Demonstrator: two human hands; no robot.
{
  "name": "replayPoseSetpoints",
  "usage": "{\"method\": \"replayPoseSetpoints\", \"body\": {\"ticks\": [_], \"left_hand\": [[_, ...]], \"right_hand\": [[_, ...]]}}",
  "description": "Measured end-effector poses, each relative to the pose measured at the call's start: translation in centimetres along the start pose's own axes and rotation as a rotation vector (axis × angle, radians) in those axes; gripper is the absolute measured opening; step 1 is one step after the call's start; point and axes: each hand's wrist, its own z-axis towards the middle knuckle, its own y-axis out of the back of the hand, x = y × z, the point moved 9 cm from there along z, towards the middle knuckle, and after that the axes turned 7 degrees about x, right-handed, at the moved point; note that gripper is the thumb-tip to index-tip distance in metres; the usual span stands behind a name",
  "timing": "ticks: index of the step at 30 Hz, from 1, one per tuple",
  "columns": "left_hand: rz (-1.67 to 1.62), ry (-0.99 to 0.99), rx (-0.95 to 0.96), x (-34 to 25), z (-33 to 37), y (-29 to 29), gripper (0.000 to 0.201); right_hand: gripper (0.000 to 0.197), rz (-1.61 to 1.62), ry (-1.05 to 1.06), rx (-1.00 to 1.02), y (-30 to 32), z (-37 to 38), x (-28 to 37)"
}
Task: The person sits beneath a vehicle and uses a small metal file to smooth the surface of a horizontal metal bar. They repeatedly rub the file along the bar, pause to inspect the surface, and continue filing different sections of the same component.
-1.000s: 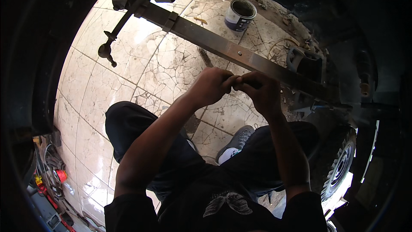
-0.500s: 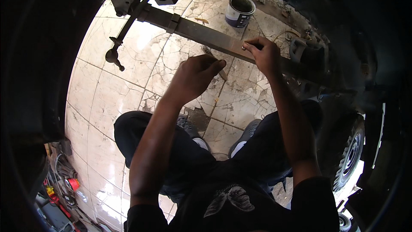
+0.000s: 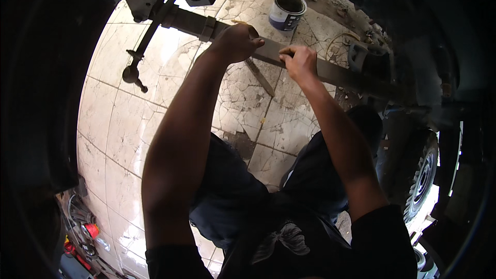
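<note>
You can read no words or numbers here. The can (image 3: 289,15) before you wears a white and dark-blue label (image 3: 282,22), its marks too small to read.

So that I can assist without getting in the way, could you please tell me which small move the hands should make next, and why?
Perhaps draw the right hand slightly aside to check the metal beam: the hand covers part of the beam, and what, if anything, it holds or hides cannot be seen.
</note>
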Motion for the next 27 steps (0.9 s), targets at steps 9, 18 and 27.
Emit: {"method": "replayPoseSetpoints", "body": {"ticks": [9,18,27], "left_hand": [[0.090,-0.011,-0.042,1.7,4.5,-1.1,0.041],[0.268,0.069,0.024,2.2,5.5,-2.7,0.043],[0.335,0.154,0.119,3.7,5.9,-2.8,0.070]], "right_hand": [[0.012,-0.012,-0.060,-0.043,1.4,1.7,-0.1],[0.010,-0.040,-0.097,0.005,1.1,1.5,0.0],[0.011,-0.095,-0.047,0.046,0.5,0.4,0.2]]}}
